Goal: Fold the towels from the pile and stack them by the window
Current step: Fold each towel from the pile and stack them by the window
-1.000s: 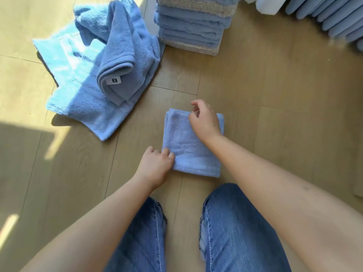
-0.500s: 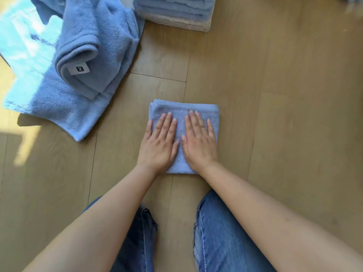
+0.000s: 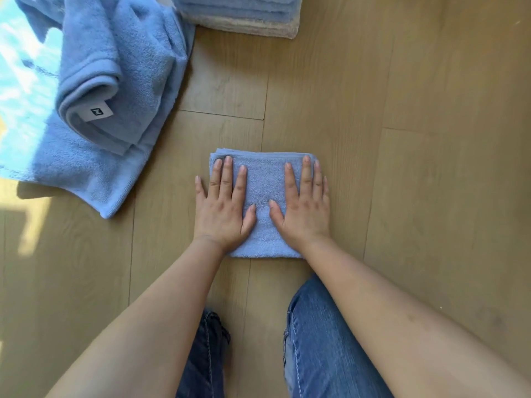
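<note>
Two hands: both lie palm-down on the folded towel [image 3: 264, 196], side by side, with a strip of bare cloth between the thumbs.
Left hand [image 3: 222, 214]: fingers straight and slightly spread, pressing flat on the towel's left half; the little finger reaches past the left edge onto the floor [image 3: 416, 182].
Right hand [image 3: 304, 211]: fingers straight and held close together, pressing flat on the towel's right half; the little finger lies along the right edge.
Folded towel: light blue, a compact square directly beneath both palms; its far hem shows just beyond the fingertips, its near edge lies at the wrists.
Pile [image 3: 120, 67]: loose blue towels, crumpled and overlapping, beyond and to the left of the left hand, well apart from it; partly sunlit.
Tag [image 3: 97, 112]: white with a dark mark, on a rolled hem in the pile.
Stack [image 3: 238, 12]: folded towels straight ahead of the fingertips, well apart from them, cut off by the upper frame edge; the lowest layer is pale beige.
Floor: light wood planks under everything.
Jeans [image 3: 324, 340]: blue denim knees behind the wrists, beneath the forearms.
</note>
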The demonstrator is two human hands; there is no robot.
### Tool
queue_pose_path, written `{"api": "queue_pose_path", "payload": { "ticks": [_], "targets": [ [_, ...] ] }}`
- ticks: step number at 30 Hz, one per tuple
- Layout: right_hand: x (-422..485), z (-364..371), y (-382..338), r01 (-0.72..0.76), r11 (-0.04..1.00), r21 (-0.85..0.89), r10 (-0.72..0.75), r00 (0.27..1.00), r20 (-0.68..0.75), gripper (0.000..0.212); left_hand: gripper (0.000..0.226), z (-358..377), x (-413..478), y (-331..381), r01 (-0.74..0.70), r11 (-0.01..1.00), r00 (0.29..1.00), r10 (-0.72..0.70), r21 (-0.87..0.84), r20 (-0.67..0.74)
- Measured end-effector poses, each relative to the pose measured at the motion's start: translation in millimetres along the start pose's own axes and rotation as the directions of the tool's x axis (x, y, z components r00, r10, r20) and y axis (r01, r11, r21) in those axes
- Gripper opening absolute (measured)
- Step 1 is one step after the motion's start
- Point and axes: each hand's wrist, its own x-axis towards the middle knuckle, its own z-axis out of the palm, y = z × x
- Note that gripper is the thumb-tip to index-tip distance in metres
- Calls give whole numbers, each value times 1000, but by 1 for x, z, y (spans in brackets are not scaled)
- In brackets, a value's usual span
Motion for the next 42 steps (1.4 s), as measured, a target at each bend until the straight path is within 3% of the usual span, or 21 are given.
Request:
{"api": "queue_pose_path", "payload": {
  "ticks": [6, 9, 12, 14, 16, 19, 21, 25, 28, 31, 36, 39, 42],
  "targets": [
    [-1, -18, 7, -67, 995, 79, 53, 986, 160, 77, 72, -7, -5, -1, 65, 993, 996, -60, -99, 60],
    [-11, -30, 10, -239, 966, 102, 208, 946, 248, 75, 67, -13, -13, -3, 305, 937, 951, -290, -173, 106],
    [-27, -41, 3, -373, 913, 163, 326, 910, 256, 68, 59, -28, -29, 3, 512, 786, 858, -486, -346, 166],
    [-36, -42, -4, -448, 832, 328, 362, 886, 290, 65, 54, -31, -39, 6, 528, 681, 845, -483, -508, 231],
    [-43, -44, -12, -520, 685, 510, 353, 850, 392, 69, 47, -33, -46, 5, 582, 530, 804, -489, -616, 339],
    [-48, -50, -17, -552, 505, 664, 306, 833, 461, 73, 41, -43, -45, 3, 696, 316, 699, -505, -645, 507],
    [-49, -59, -18, -532, 454, 714, 282, 847, 451, 70, 31, -52, -45, 1, 715, 247, 679, -465, -654, 568],
    [-56, -79, -19, -502, 492, 712, 260, 865, 430, 67, 23, -73, -55, 3, 682, 198, 714, -393, -704, 580],
    [-62, -97, -23, -455, 528, 717, 249, 890, 382, 65, 50, -97, -70, 12, 631, 109, 753, -325, -768, 572],
    [-64, -124, -28, -399, 567, 720, 223, 916, 333, 62, 58, -122, -79, 18, 565, 74, 799, -298, -822, 523],
    [-60, -168, -37, -235, 667, 707, 191, 971, 142, 57, 60, -162, -78, 16, 380, 70, 881, -331, -922, 338],
    [-44, -200, -44, -128, 692, 710, 161, 987, 22, 54, 48, -195, -70, 14, 239, 96, 924, -328, -966, 196],
    [-24, -239, -51, -21, 697, 717, 125, 988, -93, 51, 53, -234, -51, 8, 126, 130, 940, -332, -983, 77]
  ]
}}
